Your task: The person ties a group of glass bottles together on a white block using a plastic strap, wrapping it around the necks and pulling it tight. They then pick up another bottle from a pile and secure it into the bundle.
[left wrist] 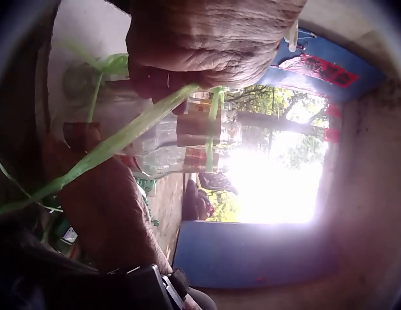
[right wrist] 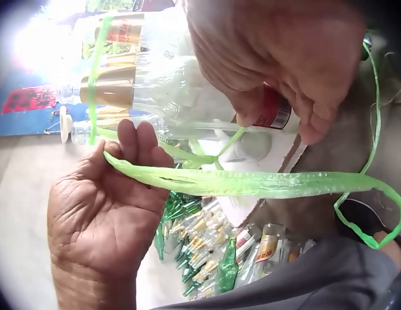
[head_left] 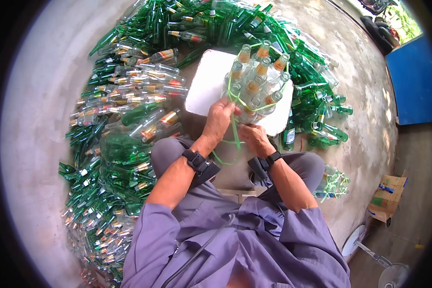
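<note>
A bundle of clear glass bottles [head_left: 254, 81] with gold neck labels stands on a white board [head_left: 206, 72]. Light green plastic strapping [right wrist: 252, 183] circles their necks, and a long loose length hangs toward the person's lap. My left hand [head_left: 219, 117] pinches this strap at the near side of the bottle necks. Lower on the bundle, my right hand [head_left: 255, 138] has its thumb and fingers curled about the lower part of a bottle with a red label [right wrist: 278, 108]. A thin strand of strap runs from a crossing to the right thumb tip.
Heaps of green and clear bottles [head_left: 144, 86] curve round the left and far sides, with more green bottles [head_left: 317, 105] at right. A strapped bundle [head_left: 333, 183] lies beside the right knee. Farther right are a cardboard box [head_left: 388, 197], a fan [head_left: 354, 242] and a blue panel [head_left: 417, 79].
</note>
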`<state>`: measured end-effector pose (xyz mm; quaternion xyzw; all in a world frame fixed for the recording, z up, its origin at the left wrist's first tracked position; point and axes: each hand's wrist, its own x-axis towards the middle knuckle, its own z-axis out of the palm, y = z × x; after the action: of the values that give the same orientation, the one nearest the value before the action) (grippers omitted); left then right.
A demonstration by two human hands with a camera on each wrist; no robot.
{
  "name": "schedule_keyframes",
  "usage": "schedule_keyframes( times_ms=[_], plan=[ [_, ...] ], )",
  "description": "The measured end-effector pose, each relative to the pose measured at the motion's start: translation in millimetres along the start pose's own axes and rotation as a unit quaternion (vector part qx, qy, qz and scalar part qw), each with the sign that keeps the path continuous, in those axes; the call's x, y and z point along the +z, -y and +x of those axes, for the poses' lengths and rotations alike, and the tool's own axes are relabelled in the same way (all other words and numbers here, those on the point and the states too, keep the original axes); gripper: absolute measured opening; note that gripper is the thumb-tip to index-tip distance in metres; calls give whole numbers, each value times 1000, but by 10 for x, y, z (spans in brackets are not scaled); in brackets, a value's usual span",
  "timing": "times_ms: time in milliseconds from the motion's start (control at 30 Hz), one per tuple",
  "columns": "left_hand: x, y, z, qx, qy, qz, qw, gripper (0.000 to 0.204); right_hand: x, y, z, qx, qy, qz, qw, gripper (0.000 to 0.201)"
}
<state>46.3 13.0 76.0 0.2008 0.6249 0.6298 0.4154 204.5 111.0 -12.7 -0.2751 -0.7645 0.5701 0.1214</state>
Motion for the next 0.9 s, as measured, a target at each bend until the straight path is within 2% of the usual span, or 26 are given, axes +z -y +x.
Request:
schedule_keyframes(
  times_ms=[33, 67, 133, 267, 333, 367, 433, 467, 500, 533, 567, 600, 633, 667, 700, 733, 767, 800, 867, 900],
  plan=[
    [-5, -4, 0, 4, 0, 8, 1000, 30, 28, 70, 15, 197, -24, 204, 958, 22],
    [-10, -7, 0, 8, 0, 17, 1000, 30, 55, 140, 24, 199, -23, 206, 958, 22],
    [18, -26, -14, 6, -6, 13, 1000, 30, 109, 209, 45, 216, -82, 247, 941, 24],
    [34, -30, -32, 16, -16, 31, 999, 30, 120, 206, 114, 229, -97, 244, 937, 22],
    [40, -44, -25, 18, -17, 45, 999, 30, 100, 207, 177, 250, -88, 155, 952, 20],
    [44, -49, -33, 21, -20, 56, 998, 31, 102, 213, 180, 249, -88, 156, 952, 20],
    [62, -60, -33, 24, -25, 58, 998, 31, 83, 255, 234, 302, -78, 104, 944, 37],
    [72, -55, -55, 24, -30, 58, 998, 31, 86, 229, 248, 297, -80, 104, 946, 37],
    [87, -84, -85, 28, -26, 77, 996, 30, 92, 159, 295, 241, -48, -37, 969, 36],
    [76, -35, -67, 35, -27, 78, 996, 30, 130, 57, 326, 185, -15, -177, 966, 35],
    [57, 31, -35, 12, -17, 49, 999, 30, 190, -42, 354, 201, -51, -78, 975, 26],
    [42, 57, -28, -13, -7, 21, 1000, 30, 121, 61, 296, 196, -52, -78, 976, 26],
    [44, 28, -48, -25, 0, -5, 1000, 28, -12, 253, 189, 83, 36, -159, 983, 21],
    [42, 23, -43, -21, 0, -2, 1000, 28, -72, 368, 97, -30, 123, -237, 963, 16],
    [37, 52, -29, -5, -4, -3, 1000, 28, 0, 320, 36, -33, 121, -236, 964, 16],
    [35, 85, -18, 12, -8, -6, 1000, 28, 104, 249, -16, -49, 88, -34, 994, 25],
    [26, 118, -5, 14, -8, -6, 1000, 28, 173, 175, -42, -63, 53, 169, 982, 37],
    [12, 151, 11, 12, -7, -2, 1000, 27, 145, 333, -91, -65, 53, 168, 982, 37],
    [10, 151, 22, 11, -4, 3, 1000, 27, 35, 816, -221, 80, 56, 181, 979, 42],
    [8, 140, 23, 7, -2, 12, 1000, 27, 44, 838, -203, 237, 19, 381, 894, 37]
  ],
)
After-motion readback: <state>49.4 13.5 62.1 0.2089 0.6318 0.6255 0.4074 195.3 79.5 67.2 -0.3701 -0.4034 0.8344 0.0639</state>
